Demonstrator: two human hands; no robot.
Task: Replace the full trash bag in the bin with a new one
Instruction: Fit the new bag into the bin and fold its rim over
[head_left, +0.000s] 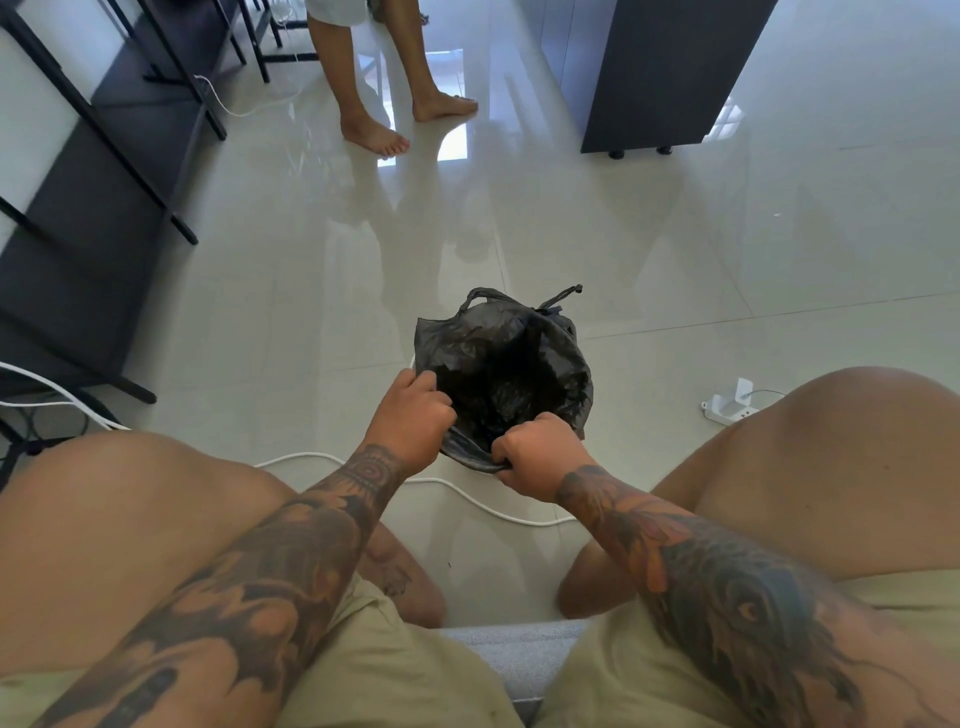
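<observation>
A black plastic trash bag (506, 364) sits open on the tiled floor between my knees, draped over a small bin of which only a sliver of white rim (413, 361) shows at the left. Two bag handles stick up at its far edge. My left hand (413, 415) grips the bag's near-left rim. My right hand (537, 452) is fisted on the near rim, bunching the plastic. The bag's inside looks dark; I cannot tell what it holds.
A white cable (467, 493) runs across the floor just behind my hands. A white power strip (727, 408) lies to the right. Another person's bare feet (395, 124) stand ahead. Black chair legs (130, 156) line the left; a dark cabinet (670, 78) stands far right.
</observation>
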